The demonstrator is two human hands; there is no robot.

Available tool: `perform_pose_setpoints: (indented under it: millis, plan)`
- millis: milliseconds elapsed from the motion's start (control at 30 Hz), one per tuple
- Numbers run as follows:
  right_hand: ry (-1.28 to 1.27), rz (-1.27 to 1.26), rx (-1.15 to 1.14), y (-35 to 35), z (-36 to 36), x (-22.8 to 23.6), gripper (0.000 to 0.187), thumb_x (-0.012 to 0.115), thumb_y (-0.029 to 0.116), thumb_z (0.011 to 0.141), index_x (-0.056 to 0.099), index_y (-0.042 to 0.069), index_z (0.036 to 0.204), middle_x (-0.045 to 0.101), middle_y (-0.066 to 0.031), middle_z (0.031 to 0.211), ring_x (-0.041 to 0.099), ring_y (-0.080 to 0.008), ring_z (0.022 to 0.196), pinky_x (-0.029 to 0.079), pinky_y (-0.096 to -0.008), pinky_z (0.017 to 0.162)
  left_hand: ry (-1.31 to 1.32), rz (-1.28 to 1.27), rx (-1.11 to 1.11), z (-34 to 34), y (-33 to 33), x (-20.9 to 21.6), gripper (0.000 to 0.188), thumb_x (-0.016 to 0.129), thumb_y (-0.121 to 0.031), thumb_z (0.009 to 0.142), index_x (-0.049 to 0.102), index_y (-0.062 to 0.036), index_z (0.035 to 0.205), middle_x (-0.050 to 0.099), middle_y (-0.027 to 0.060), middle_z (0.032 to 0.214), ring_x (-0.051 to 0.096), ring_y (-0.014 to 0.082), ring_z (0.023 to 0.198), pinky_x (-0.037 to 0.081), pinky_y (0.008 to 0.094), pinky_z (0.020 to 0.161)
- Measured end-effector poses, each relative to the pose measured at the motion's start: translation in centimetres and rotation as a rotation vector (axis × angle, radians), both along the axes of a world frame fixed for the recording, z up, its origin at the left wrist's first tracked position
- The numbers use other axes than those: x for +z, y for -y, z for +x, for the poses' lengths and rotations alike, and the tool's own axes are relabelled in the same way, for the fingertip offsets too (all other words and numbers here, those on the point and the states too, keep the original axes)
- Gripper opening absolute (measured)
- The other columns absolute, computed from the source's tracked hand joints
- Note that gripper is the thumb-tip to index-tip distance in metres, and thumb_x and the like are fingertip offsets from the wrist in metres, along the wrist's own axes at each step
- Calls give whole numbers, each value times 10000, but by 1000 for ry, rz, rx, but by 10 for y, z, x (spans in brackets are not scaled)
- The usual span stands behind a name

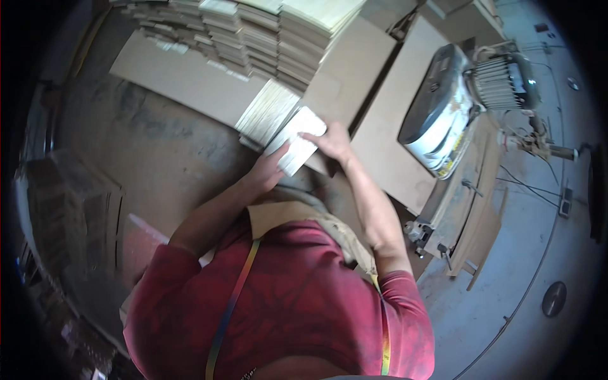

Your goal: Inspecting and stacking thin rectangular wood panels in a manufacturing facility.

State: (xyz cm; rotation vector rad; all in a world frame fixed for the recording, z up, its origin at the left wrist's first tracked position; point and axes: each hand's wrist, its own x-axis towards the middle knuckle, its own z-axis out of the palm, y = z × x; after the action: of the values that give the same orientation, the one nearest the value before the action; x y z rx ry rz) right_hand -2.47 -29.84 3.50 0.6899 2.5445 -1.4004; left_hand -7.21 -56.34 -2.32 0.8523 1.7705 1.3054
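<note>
A small block of pale, flat rectangular pieces [294,151], bright on top and apparently stacked, is gripped between my two hands in front of my apron. My left hand [267,170] closes on its near left edge, with the thumb on the upper face. From the right side, my right hand [333,140] grips the far right end, its thumb also over the top. Just beyond and to the left sits a stack of similar pale thin wooden pieces [269,115], close against the held block. The undersides of both hands are hidden.
Tall piles of pale boards [259,38] stand at the back. A long brown panel [190,85] runs to the left. At right, a machine with a dark-and-white cover [437,101] and a finned motor [500,82] stands beside a brown worktop [396,145]. Cables lie on the grey floor.
</note>
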Motion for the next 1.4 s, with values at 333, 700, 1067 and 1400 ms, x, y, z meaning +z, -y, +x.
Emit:
perform_pose_setpoints:
  millis: [333, 700, 1067, 1400]
  plan:
    - [-258, -158, -184, 29, 75, -13, 774, 957, 371, 832, 705, -85, 1403, 700, -229, 1360, 686, -362, 1208, 544, -416, 1079, 897, 50, 509, 23, 18, 20, 531, 743, -289, 1096, 615, 29, 1501, 716, 145, 1360, 687, 187, 1116, 563, 331, 942]
    - [-586, -815, -898, 39, 142, 36, 676, 745, 171, 1018, 469, -49, 1594, 573, -226, 1505, 578, -310, 1365, 456, -459, 1200, 877, 204, 55, 28, -79, 93, 467, 706, -125, 1076, 615, 37, 1505, 747, 136, 1320, 716, 180, 1169, 584, 315, 1015]
    - [-497, -826, -860, -29, 171, 31, 526, 704, 253, 1020, 652, -140, 1366, 748, -256, 1240, 728, -258, 1072, 575, -333, 893, 436, 51, -336, -27, -193, 92, 796, 797, -149, 1006, 412, -49, 1695, 603, 266, 1529, 655, 328, 1323, 544, 432, 1131]
    - [-273, 571, -706, 26, 138, 39, 624, 868, 315, 897, 693, -64, 1361, 740, -235, 1254, 720, -328, 998, 591, -388, 847, 478, 24, -168, -29, -208, 55, 614, 870, -200, 954, 609, -43, 1487, 708, 196, 1264, 730, 257, 1069, 604, 302, 808]
